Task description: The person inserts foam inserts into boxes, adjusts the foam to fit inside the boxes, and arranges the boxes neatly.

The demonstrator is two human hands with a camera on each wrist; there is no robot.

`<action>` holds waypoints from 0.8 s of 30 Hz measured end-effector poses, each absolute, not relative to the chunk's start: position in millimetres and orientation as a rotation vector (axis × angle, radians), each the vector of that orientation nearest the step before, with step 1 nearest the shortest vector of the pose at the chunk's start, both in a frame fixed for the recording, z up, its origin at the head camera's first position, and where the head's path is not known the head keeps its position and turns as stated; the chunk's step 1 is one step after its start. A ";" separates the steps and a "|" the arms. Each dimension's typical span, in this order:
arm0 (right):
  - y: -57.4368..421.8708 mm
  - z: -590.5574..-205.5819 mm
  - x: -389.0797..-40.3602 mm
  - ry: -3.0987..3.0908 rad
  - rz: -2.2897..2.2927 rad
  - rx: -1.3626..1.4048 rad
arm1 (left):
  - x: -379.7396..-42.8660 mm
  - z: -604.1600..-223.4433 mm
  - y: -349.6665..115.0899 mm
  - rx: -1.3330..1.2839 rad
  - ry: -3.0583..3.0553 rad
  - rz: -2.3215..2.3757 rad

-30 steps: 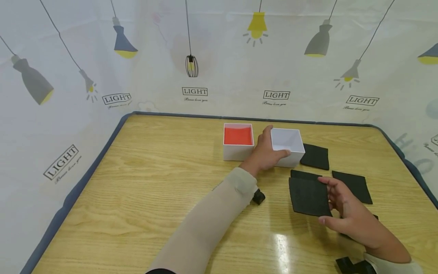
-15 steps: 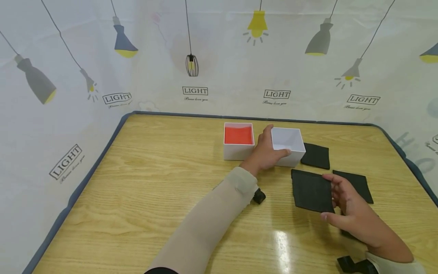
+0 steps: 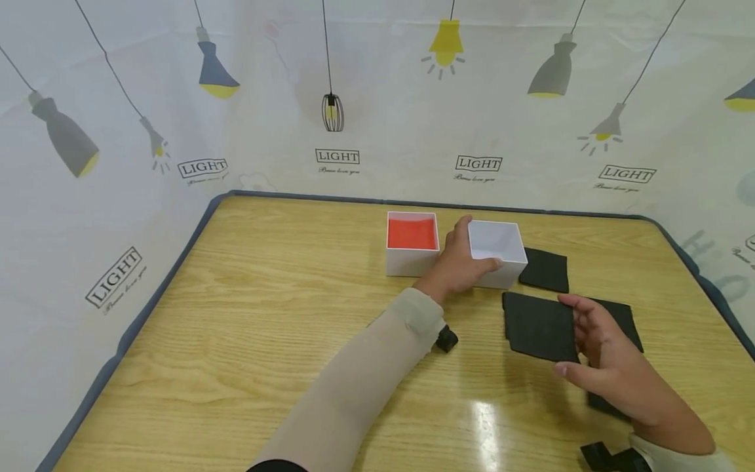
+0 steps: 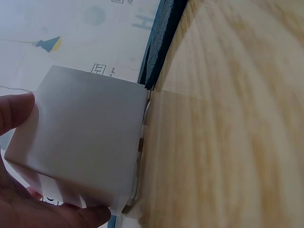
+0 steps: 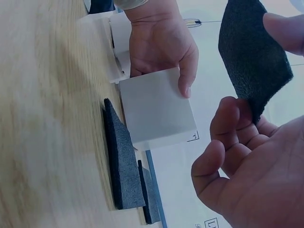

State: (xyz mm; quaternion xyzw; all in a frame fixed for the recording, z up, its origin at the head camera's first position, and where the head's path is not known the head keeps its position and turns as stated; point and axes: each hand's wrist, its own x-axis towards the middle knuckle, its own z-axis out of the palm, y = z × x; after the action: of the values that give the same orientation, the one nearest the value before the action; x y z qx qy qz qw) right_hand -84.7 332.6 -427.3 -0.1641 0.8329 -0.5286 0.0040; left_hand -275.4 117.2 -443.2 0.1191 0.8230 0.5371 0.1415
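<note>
My left hand (image 3: 455, 267) grips an open white box (image 3: 498, 276) from its left side, thumb on the near rim; bare white walls show inside. In the left wrist view the thumb and fingers clasp the box (image 4: 85, 133). My right hand (image 3: 610, 370) holds a thin black foam square (image 3: 539, 326) by its right edge, raised above the table in front of that box. The right wrist view shows the foam square (image 5: 251, 54) between thumb and fingers, apart from the box (image 5: 156, 111). A sliver of another black piece shows behind its left edge.
Left of the gripped box stands a second white box (image 3: 411, 263) with a red piece (image 3: 411, 234) inside. Black squares lie on the wooden table (image 3: 265, 314): one behind (image 3: 545, 269), one at right (image 3: 624, 321), one partly under the right hand (image 3: 607, 405). A lamp-printed backdrop (image 3: 389, 98) surrounds the table.
My right hand has raised the foam square slightly and shifted it a little right, and its tilt has changed. The left hand and both boxes stay put.
</note>
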 end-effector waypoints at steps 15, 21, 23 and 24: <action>330.2 -422.2 -95.8 2.620 -1.637 -0.514 | -278.1 -445.5 117.7 0.369 2.381 1.553; 333.4 -416.5 -105.1 2.570 -1.676 -0.543 | -277.8 -445.0 117.2 0.376 2.394 1.549; 334.3 -414.0 -109.4 2.553 -1.694 -0.558 | -277.7 -445.0 116.9 0.379 2.396 1.548; 334.6 -412.8 -111.7 2.548 -1.699 -0.560 | -277.7 -445.2 116.8 0.382 2.397 1.546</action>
State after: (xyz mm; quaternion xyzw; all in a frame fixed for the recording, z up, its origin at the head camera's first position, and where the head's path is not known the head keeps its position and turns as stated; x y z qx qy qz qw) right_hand -111.7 334.6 -412.8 -0.1797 0.8184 -0.5457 0.0139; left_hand -277.7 116.8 -445.2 0.1314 0.8257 0.5327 0.1314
